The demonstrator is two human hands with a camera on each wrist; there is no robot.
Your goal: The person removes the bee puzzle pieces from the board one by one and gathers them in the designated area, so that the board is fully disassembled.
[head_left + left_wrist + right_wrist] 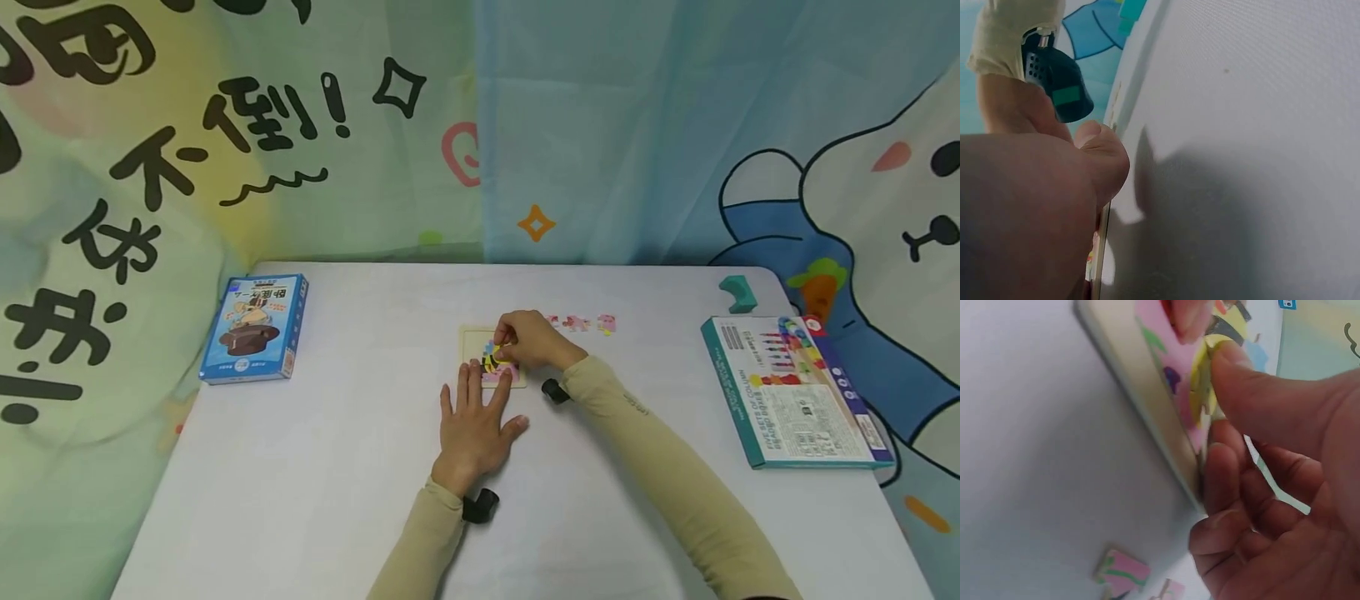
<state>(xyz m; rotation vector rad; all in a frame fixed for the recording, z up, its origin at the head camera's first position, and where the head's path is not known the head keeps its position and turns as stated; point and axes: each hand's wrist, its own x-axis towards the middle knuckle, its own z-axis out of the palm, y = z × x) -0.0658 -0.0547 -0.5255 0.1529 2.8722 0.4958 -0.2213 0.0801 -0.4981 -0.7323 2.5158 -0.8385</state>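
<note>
A small jigsaw puzzle in a wooden frame (pixel 468 340) lies on the white table, showing a yellow and black bee on pink. My left hand (pixel 472 429) is spread flat, its straight fingertips resting on the near part of the puzzle. From the right, my right hand (pixel 531 340) reaches over the picture. Between thumb and finger it pinches a yellow puzzle piece (pixel 1204 381), tilted at the puzzle's surface. Just right of the frame lie several loose pink puzzle pieces (pixel 576 323); one pink and green piece (pixel 1124 570) shows in the right wrist view.
A blue box (pixel 251 329) lies at the table's left edge. On the right lies a larger white and green box (pixel 798 392), with a teal curved object (pixel 739 294) behind it. A printed curtain (pixel 600 125) hangs behind the table.
</note>
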